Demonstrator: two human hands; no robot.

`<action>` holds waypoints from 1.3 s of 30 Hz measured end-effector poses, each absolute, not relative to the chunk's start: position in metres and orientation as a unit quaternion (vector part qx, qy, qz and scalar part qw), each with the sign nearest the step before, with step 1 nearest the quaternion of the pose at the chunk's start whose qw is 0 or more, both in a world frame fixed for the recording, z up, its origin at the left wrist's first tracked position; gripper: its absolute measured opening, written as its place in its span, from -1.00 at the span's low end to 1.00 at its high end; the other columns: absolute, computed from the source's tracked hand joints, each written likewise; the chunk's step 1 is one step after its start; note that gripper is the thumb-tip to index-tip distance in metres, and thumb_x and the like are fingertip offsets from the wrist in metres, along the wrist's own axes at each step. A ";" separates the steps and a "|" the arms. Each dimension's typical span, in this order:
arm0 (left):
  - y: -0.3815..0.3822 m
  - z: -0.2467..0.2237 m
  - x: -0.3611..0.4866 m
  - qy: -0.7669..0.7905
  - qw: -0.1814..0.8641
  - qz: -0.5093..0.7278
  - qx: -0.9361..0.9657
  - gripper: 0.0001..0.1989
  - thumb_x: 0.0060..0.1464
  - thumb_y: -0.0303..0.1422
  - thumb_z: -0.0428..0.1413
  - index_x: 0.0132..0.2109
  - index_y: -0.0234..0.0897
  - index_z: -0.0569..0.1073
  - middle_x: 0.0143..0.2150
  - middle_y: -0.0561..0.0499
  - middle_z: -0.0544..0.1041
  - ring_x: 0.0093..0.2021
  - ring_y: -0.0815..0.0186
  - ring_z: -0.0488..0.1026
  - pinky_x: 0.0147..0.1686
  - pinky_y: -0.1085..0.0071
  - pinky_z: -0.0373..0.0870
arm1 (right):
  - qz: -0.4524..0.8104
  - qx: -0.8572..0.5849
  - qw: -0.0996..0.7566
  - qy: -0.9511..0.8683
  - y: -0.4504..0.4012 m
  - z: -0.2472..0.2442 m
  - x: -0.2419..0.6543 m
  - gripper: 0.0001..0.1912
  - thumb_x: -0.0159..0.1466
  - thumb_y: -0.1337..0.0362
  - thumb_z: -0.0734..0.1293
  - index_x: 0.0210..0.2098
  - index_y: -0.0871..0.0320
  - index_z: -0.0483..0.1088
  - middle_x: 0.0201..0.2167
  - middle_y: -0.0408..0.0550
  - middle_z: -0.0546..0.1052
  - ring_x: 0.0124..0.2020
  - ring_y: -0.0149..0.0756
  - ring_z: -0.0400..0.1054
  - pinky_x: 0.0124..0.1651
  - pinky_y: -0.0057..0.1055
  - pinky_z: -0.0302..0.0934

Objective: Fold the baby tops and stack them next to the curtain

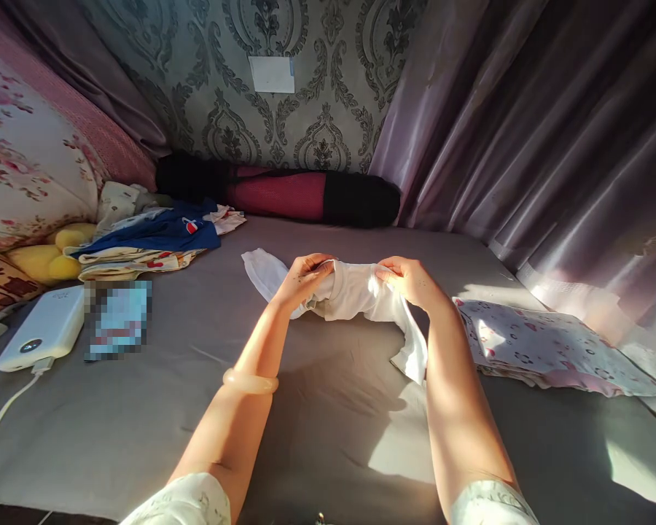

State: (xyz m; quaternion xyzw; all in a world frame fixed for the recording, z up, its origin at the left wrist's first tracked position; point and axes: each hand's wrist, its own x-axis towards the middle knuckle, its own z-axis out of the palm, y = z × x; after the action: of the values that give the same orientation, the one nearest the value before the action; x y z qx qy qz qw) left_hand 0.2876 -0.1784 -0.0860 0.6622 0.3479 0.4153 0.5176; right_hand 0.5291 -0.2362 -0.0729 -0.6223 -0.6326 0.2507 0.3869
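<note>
A small white garment with long sleeves is stretched between my two hands, just above the grey bed sheet. My left hand pinches its upper edge on the left. On the right, my right hand grips the same edge between thumb and fingers. One sleeve points up and left past my left hand; the other hangs down beside my right wrist. Part of the cloth is hidden behind my left hand and wrist.
Folded clothes are stacked at the back left, near a yellow plush toy. A white power bank with a cable lies at left. Folded patterned cloth lies at right. A black and red roll rests against the wall.
</note>
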 end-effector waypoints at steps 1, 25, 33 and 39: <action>-0.179 -0.087 0.289 0.361 0.517 0.404 0.663 -0.61 0.07 -0.14 0.13 -0.09 -0.33 0.58 -0.30 0.01 0.54 -0.41 0.41 0.38 -0.53 0.56 0.24 | 0.232 -0.629 0.367 -0.645 -0.236 -0.075 0.532 -0.76 0.20 0.11 0.33 -0.29 0.13 0.53 -0.36 -0.06 0.60 -0.30 -0.18 0.46 -0.22 -0.29 0.29; -0.182 -0.078 0.289 0.423 0.523 0.370 0.641 -0.58 0.03 0.02 0.19 -0.27 -0.30 0.57 -0.57 0.08 0.39 -0.59 0.44 0.22 -0.62 0.48 0.07 | 0.195 -0.581 0.411 -0.674 -0.226 -0.076 0.491 -0.62 0.24 -0.05 0.32 -0.35 0.14 0.56 -0.40 -0.11 0.60 -0.33 -0.26 0.44 -0.28 -0.42 0.26; -0.164 -0.086 0.262 0.425 0.471 0.426 0.645 -0.62 -0.01 -0.07 0.24 -0.21 -0.30 0.58 -0.31 -0.03 0.57 -0.26 0.27 0.50 -0.27 0.43 0.38 | 0.102 -0.680 0.466 -0.557 -0.214 -0.091 0.515 -0.64 0.18 -0.03 0.37 -0.36 0.14 0.60 -0.45 -0.07 0.59 -0.36 -0.21 0.45 -0.31 -0.38 0.25; -0.161 -0.092 0.258 0.431 0.358 0.377 0.738 -0.72 0.04 -0.16 0.17 -0.22 -0.25 0.59 -0.23 -0.02 0.57 -0.16 0.23 0.45 -0.16 0.38 0.36 | 0.106 -0.704 0.452 -0.537 -0.218 -0.094 0.519 -0.56 0.20 -0.07 0.35 -0.37 0.22 0.60 -0.57 -0.15 0.48 -0.48 -0.34 0.32 -0.44 -0.44 0.09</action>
State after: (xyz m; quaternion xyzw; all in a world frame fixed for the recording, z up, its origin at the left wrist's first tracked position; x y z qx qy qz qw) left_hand 0.2575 -0.1606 -0.0922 0.7375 0.4307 0.3774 0.3580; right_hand 0.5192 -0.2176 -0.0937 -0.7042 -0.5374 0.1057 0.4519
